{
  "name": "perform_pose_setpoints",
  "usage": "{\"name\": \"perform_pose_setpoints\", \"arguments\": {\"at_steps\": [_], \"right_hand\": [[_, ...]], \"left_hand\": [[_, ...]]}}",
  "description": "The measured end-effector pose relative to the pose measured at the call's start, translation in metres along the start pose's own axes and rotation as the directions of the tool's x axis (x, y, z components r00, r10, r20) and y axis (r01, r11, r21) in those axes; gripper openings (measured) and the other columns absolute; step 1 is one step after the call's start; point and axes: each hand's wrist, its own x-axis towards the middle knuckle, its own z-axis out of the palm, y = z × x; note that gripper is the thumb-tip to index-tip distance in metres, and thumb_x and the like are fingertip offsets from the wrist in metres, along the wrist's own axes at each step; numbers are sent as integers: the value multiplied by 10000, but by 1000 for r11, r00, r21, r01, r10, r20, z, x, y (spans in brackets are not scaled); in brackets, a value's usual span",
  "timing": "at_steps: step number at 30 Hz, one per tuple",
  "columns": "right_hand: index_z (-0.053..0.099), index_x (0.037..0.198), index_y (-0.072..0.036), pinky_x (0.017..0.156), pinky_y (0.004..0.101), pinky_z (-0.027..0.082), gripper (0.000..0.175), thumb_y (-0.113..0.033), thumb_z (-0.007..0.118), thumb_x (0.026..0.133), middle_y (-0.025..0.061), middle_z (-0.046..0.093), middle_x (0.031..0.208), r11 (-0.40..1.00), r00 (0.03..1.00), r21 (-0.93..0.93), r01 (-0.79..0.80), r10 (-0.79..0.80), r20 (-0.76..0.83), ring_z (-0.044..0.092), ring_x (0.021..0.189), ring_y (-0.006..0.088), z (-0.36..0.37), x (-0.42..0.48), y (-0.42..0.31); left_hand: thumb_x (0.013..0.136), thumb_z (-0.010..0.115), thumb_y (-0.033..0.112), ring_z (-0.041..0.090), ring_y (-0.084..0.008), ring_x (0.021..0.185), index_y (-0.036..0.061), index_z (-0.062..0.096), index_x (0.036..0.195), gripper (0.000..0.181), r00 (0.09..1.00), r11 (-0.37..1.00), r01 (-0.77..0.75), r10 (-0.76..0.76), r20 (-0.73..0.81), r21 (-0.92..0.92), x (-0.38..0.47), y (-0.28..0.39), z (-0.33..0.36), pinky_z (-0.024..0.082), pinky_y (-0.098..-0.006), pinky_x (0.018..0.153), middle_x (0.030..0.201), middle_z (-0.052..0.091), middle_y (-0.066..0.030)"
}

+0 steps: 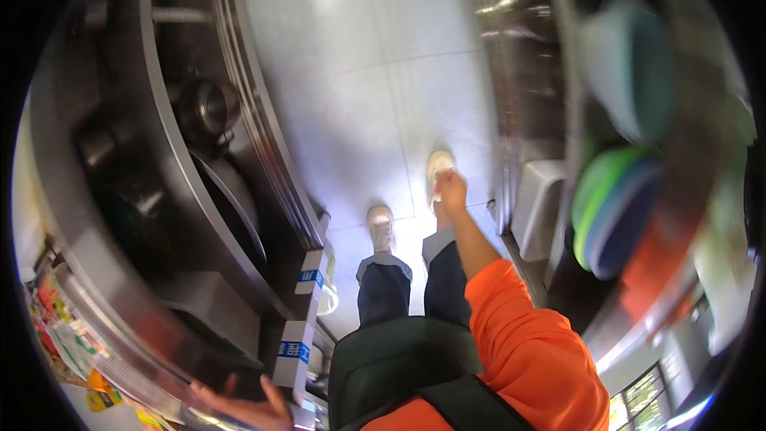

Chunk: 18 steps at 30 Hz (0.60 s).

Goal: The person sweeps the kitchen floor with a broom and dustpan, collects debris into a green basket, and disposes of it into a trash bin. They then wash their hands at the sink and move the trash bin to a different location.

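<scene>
My right hand (452, 187) hangs above my right shoe at the end of an orange sleeve, its fingers partly curled; blur hides whether it holds anything. At the lower left, my left hand (248, 406) is beside the metal counter's edge (173, 380), fingers spread, with nothing seen in it. White boxes with blue printed bands (293, 350) stand close to that hand. Between the two hands is the dark apron or bag front (401, 353) on my body.
A metal pot (209, 105) and a large pan (230, 209) sit on the left shelving. Stacked colored basins (616, 209), a pale blue basin (634, 66) and a white container (535, 206) are on the right. A tiled floor (335, 90) runs between.
</scene>
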Motion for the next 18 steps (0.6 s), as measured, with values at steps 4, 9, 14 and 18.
{"name": "perform_pose_setpoints", "arguments": {"at_steps": [4, 9, 14, 18], "right_hand": [[646, 869, -20, 523, 273, 482, 128, -135, 606, 909, 52, 626, 674, 982, 996, 174, -78, 68, 61, 580, 568, 120, -73, -154, -29], [642, 860, -3, 543, 277, 510, 131, -132, 627, 875, 64, 639, 674, 931, 996, 363, -36, 4, 88, 606, 571, 122, -181, -361, -22], [645, 877, -6, 551, 280, 515, 136, -136, 608, 890, 57, 650, 700, 823, 988, 568, -3, 90, -126, 614, 588, 117, -286, -540, 7], [646, 911, -34, 609, 353, 512, 70, -85, 611, 879, 145, 651, 758, 963, 574, 103, 249, -61, -817, 663, 659, 248, -397, -625, 28]], "left_hand": [[744, 759, 137, 244, -411, 1429, -52, 162, 1490, 974, 999, 996, -39, 41, -33, 84, -18, -12, -15, 350, -437, 1099, 1553, 186, -263], [851, 613, 335, 156, -394, 1472, -39, 183, 1505, 867, 950, 965, -228, 250, -187, 131, -33, -39, -4, 150, -500, 1187, 1564, 183, -271], [858, 582, 295, 129, -396, 1479, -16, 234, 1497, 791, 874, 893, -447, 450, -185, 57, -43, -63, 1, 121, -526, 1187, 1580, 160, -259], [829, 579, 132, 145, -422, 1464, -39, 321, 1442, 687, 737, 717, -673, 672, -78, -182, -64, -69, -5, 106, -532, 1186, 1548, 245, -261]]}}
